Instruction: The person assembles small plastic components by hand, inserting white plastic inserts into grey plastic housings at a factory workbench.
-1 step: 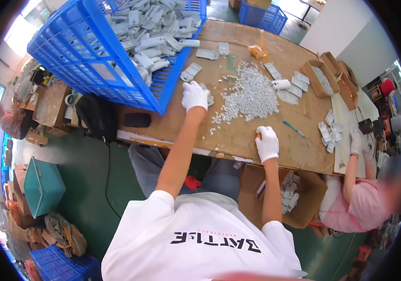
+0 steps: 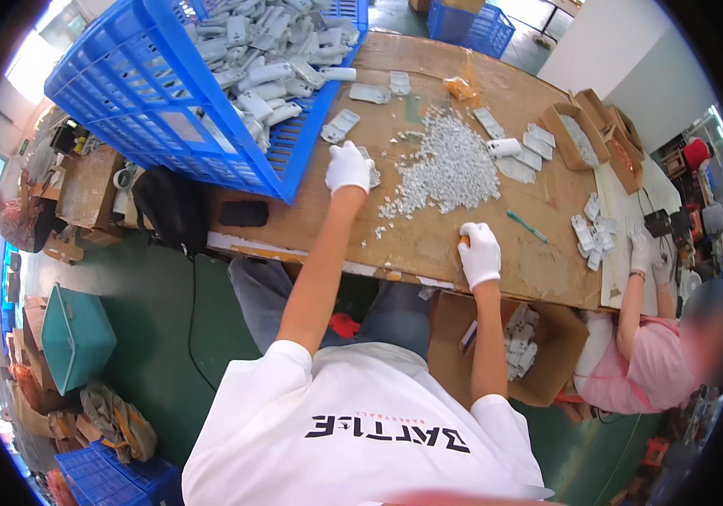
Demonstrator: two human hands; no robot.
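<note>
My left hand point(image 2: 348, 169), in a white glove, has its fingers bent over a white plastic casing point(image 2: 373, 172) on the table, which it partly hides. My gloved right hand point(image 2: 480, 256) is closed near the table's front edge. A small orange-brown bit shows beside its thumb; the rest of what it holds is hidden. Between and beyond the hands spreads a heap of small whitish parts point(image 2: 453, 169). Another casing point(image 2: 340, 126) lies just past my left hand. A teal pen-like tool point(image 2: 527, 226) rests to the right of my right hand.
A blue crate point(image 2: 167, 118) full of white casings leans at the left. A black case point(image 2: 244, 213) lies near the front edge. Cardboard boxes of parts point(image 2: 571, 139) stand at the right, and an open carton point(image 2: 560, 358) below. A co-worker in pink point(image 2: 652, 363) works at the right.
The whole view shifts very slightly. Both hands keep the same place and grip.
</note>
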